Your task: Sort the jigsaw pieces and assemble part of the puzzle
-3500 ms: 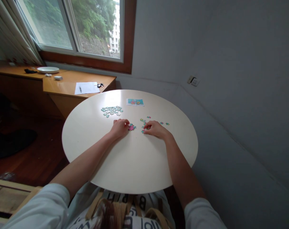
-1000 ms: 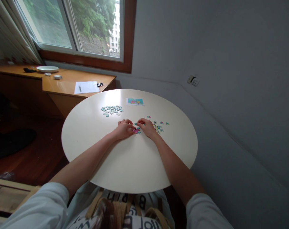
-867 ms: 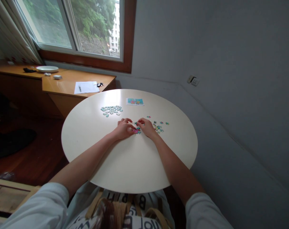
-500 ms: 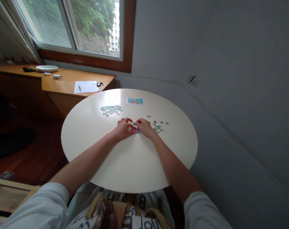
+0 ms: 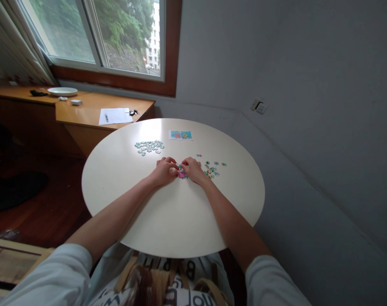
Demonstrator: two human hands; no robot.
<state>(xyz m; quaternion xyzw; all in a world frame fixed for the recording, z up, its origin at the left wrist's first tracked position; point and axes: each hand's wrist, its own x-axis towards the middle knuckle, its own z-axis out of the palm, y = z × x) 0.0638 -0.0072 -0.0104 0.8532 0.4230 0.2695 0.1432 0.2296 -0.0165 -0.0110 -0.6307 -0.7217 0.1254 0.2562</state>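
My left hand and my right hand meet over a small cluster of pink and teal jigsaw puzzle pieces near the middle of the round white table. The fingers of both hands are closed in a pinch on puzzle pieces at the cluster, and they partly cover it. Just right of my right hand lies a loose heap of yellow, teal and dark puzzle pieces. A pink and teal piece rests above that hand.
Pale teal puzzle pieces are spread at the table's far left. A picture card lies at the back. Beyond, a wooden desk holds a paper sheet, keys and a white plate. A wall borders the right side.
My left fingers have shifted slightly left and curled in, so more of the pink part of the cluster shows. My right hand has barely moved.
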